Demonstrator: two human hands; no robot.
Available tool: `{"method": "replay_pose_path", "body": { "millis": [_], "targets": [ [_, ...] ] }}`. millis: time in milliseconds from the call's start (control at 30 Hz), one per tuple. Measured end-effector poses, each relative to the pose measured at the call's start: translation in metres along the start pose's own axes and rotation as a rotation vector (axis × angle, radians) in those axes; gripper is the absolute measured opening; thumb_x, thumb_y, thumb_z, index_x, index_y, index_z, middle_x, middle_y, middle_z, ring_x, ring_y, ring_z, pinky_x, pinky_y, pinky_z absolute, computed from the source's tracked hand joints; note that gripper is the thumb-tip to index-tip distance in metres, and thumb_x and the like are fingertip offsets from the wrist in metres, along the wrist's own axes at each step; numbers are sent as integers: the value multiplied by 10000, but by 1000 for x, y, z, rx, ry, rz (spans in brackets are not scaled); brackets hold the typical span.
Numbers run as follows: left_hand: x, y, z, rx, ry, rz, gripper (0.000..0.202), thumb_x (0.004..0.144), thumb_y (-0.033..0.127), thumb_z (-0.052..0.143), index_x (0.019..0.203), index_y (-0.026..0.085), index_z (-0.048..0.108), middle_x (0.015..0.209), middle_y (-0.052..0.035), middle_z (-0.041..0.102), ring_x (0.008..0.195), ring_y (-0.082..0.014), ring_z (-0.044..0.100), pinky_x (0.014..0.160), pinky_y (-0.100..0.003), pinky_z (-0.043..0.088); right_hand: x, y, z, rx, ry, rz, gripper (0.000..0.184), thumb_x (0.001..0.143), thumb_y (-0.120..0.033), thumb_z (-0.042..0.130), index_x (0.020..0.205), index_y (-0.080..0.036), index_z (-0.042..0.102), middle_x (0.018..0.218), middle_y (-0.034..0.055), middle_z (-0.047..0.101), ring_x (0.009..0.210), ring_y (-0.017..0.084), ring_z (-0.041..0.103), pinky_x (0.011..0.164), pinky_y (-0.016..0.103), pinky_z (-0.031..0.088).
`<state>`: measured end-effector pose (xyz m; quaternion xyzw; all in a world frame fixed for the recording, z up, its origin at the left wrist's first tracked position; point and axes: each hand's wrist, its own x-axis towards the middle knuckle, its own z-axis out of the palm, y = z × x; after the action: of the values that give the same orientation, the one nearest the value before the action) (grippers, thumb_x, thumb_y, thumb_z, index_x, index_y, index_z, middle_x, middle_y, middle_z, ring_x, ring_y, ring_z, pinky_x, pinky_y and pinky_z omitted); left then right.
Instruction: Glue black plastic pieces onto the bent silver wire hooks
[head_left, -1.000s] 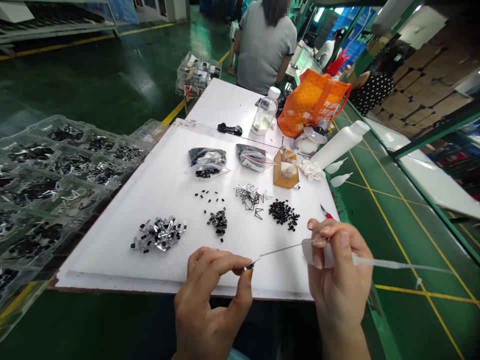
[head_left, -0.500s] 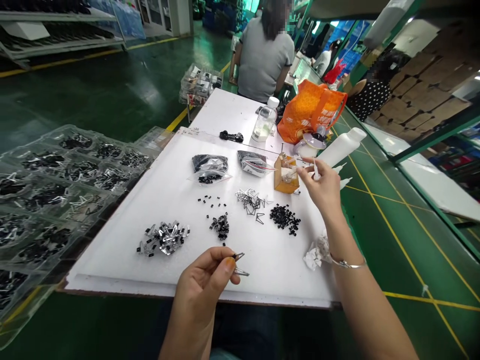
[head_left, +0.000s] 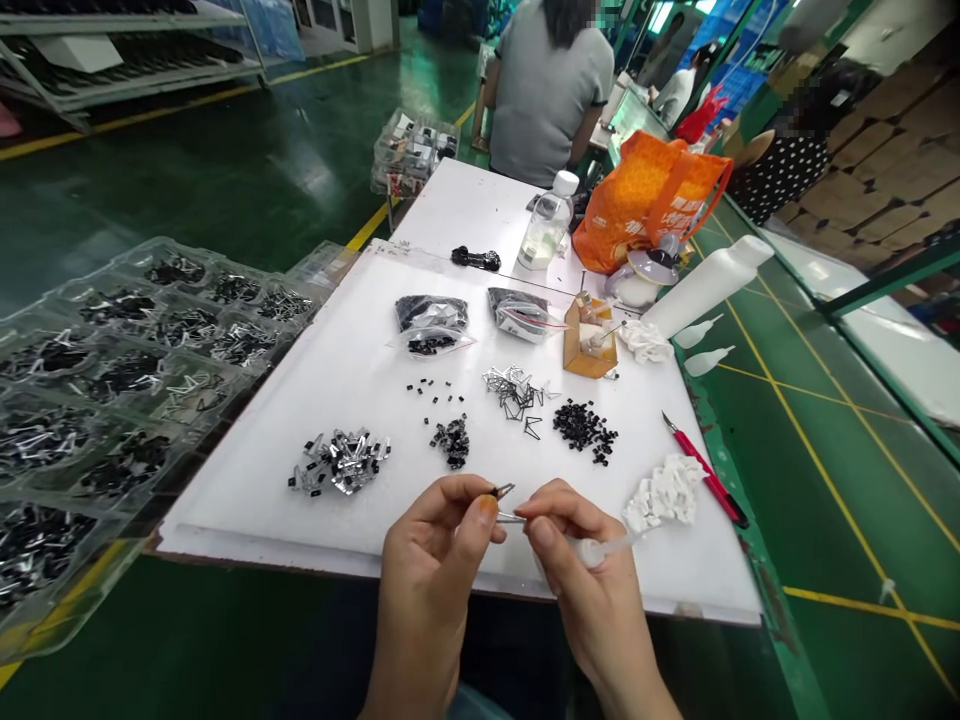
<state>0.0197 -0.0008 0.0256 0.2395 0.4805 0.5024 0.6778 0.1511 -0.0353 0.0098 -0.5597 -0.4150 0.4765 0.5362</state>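
Note:
My left hand is closed in a pinch on a small V-shaped metal clip with a black piece at its end. Close beside it, my right hand has its thumb and forefinger pressed together by the clip's lower leg; whether they touch it is hard to tell. A translucent nozzle-tipped bottle is tucked in the right hand, its tip pointing right. Beyond the hands lie small black pieces, bare metal clips and a pile of clips with black pieces on them.
Right of my hands are crumpled tissue and a red cutter knife. Behind stand a yellowish box, a white bottle, an orange bag and two plastic bags of parts. Divided trays stand left. A person sits ahead.
My right hand has come back from beside the yellowish box to meet the left hand at the front of the table. The left hand still grips the clip. The view has shifted slightly.

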Motion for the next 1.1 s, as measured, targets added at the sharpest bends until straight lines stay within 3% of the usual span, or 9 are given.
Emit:
{"method": "replay_pose_path", "body": {
  "millis": [100,233,333,433,767,933,1100],
  "targets": [
    [-3,-5,-2,177,1,196,25,877,292,768,853,288,761,795,63,707,727,-97,625,701,-161,507,1,1,3,-13,52,-31,111,938,-373,705,904,-280,754,785,-33,540,586,82,413,547,244,348],
    [-7,-3,-2,495,-21,578,176,889,135,674,880,307,708,805,83,686,767,-109,642,713,-205,503,-1,2,10,-47,144,-91,149,944,-374,689,855,-257,711,799,-21,554,684,119,504,619,251,401],
    [-9,0,0,661,-57,889,244,841,56,649,952,272,669,842,75,702,788,-124,666,882,-308,483,-3,4,14,-45,225,-153,160,954,-352,675,829,-252,679,819,-19,555,720,126,525,637,248,411],
    [-9,1,3,743,-63,1065,270,790,13,655,959,223,648,816,55,724,706,-131,684,982,-411,415,-4,6,14,-54,264,-212,147,960,-320,667,827,-257,669,815,-26,553,735,122,530,648,236,419],
    [-10,0,6,770,-7,1167,233,782,0,699,881,209,668,707,43,733,586,-136,695,951,-429,429,-7,6,11,-54,264,-279,115,964,-296,662,855,-275,689,817,-24,559,768,131,542,653,236,425],
    [-15,-1,5,815,24,1043,277,776,72,731,898,309,654,701,68,757,580,-192,705,960,-474,446,-10,8,10,-21,251,-236,113,955,-311,678,846,-287,699,812,-15,551,769,146,532,661,250,425],
    [-14,1,4,807,-12,1003,282,775,75,752,917,298,654,752,56,754,647,-188,712,971,-457,443,-9,8,4,-24,204,-189,125,961,-316,669,844,-279,688,832,-9,547,794,150,533,684,256,425]
  ]
}}
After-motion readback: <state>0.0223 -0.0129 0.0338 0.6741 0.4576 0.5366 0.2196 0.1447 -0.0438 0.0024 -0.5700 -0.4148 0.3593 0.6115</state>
